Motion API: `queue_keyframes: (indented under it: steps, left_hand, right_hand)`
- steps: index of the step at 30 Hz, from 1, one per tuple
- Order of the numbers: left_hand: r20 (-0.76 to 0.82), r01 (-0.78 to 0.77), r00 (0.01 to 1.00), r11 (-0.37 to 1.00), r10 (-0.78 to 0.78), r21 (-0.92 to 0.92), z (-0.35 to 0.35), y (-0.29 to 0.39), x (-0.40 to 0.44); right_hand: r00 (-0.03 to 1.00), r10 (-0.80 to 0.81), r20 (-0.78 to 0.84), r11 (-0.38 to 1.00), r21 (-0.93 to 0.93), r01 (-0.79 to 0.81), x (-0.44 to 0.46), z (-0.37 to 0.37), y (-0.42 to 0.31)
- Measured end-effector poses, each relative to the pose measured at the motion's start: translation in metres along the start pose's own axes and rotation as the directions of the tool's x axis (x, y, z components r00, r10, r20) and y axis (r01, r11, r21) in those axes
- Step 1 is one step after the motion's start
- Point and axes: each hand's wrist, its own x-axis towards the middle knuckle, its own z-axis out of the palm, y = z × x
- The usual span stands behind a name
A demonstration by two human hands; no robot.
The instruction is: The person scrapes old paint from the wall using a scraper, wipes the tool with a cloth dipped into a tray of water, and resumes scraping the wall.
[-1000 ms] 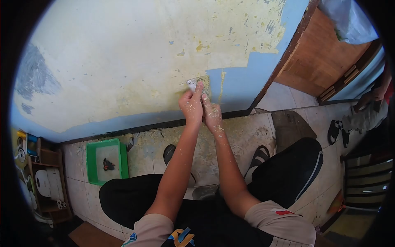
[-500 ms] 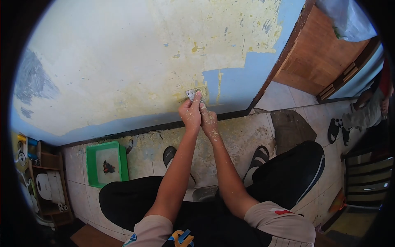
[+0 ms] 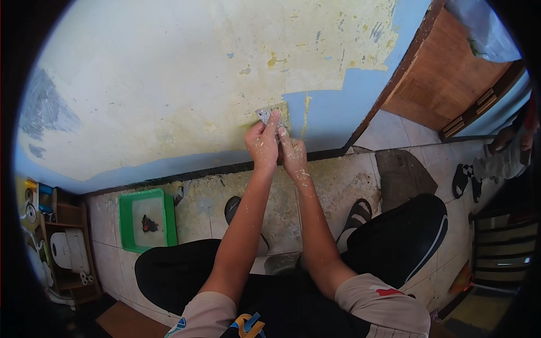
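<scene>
A flat, paint-spattered metal scraper lies against the wall, at the lower edge of the pale yellow area beside a bare blue patch. My left hand is closed round it, the thumb pressed on the blade. Close beside it, my right hand is also closed on the scraper, fingers pointing up. The handle is hidden within the hands. Bits of paint stick to both hands and forearms.
Paint flakes litter the tiled floor below the wall. A green basin with a dark item inside stands left, near a wooden shelf. A brown cloth lies right. Another person's feet are by the doorway; a chair stands lower right.
Both hands and the scraper have moved slightly up the wall. The view has shifted a little, and both hands keep their hold.
</scene>
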Motion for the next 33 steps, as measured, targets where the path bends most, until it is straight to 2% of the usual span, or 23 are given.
queue_keyframes:
  steps: [3,6,7,9,14,15,17,18,20,24,26,30,33]
  left_hand:
    - [-0.002,-0.001,1.0,0.999,0.001,0.034,0.003,0.005,0.002]
    - [-0.024,-0.025,0.999,1.0,0.024,0.0,0.006,0.008,-0.004]
    - [-0.019,-0.024,1.0,1.0,0.024,-0.004,0.003,0.005,-0.007]
    - [-0.062,-0.016,0.998,0.994,0.022,0.105,-0.008,-0.007,-0.008]
    - [-0.079,0.005,0.997,0.997,0.001,0.082,-0.022,-0.026,-0.004]
    - [-0.078,0.01,0.997,0.996,-0.003,0.085,-0.018,-0.02,-0.004]
    - [-0.082,0.005,0.997,0.999,-0.002,0.037,-0.012,-0.007,0.002]
    - [-0.093,0.015,0.996,1.0,-0.016,-0.007,-0.012,-0.003,0.001]
    - [-0.087,0.008,0.996,1.0,-0.007,0.015,-0.016,-0.002,0.002]
    - [-0.073,-0.02,0.997,1.0,0.022,0.023,-0.02,-0.005,-0.001]
    - [-0.087,-0.01,0.996,0.999,0.014,0.05,-0.031,-0.02,-0.004]
    - [-0.114,-0.011,0.993,0.989,0.028,0.145,-0.044,-0.025,-0.004]
    - [-0.083,-0.053,0.994,0.988,0.066,0.147,-0.045,-0.022,-0.001]
  right_hand:
    - [1.0,0.021,0.015,0.999,0.036,-0.022,-0.002,0.002,-0.016]
    - [0.997,-0.068,-0.033,0.998,0.012,0.069,-0.013,0.011,-0.014]
    - [0.999,-0.028,-0.032,1.0,0.013,0.029,-0.017,0.011,-0.012]
    - [0.999,-0.002,-0.033,1.0,0.013,0.002,-0.02,0.01,-0.008]
    - [0.999,0.041,0.005,0.999,-0.014,-0.041,-0.02,0.007,0.007]
    - [0.999,0.035,0.005,0.999,-0.012,-0.035,-0.015,0.007,0.008]
    - [0.998,-0.066,-0.025,0.986,-0.152,0.061,-0.004,0.01,0.011]
    - [0.998,-0.056,-0.023,0.987,-0.149,0.052,-0.004,0.014,0.007]
    - [0.994,-0.108,-0.032,0.989,-0.101,0.104,-0.008,0.019,-0.009]
    - [0.993,-0.114,-0.034,0.988,-0.113,0.109,-0.022,0.023,-0.007]
    - [0.999,-0.033,-0.006,0.985,-0.169,0.032,-0.023,0.02,0.006]
    - [1.0,-0.018,0.0,0.993,-0.12,0.018,-0.024,0.024,0.029]
    - [1.0,-0.018,0.013,0.997,-0.078,0.019,-0.023,0.028,0.025]
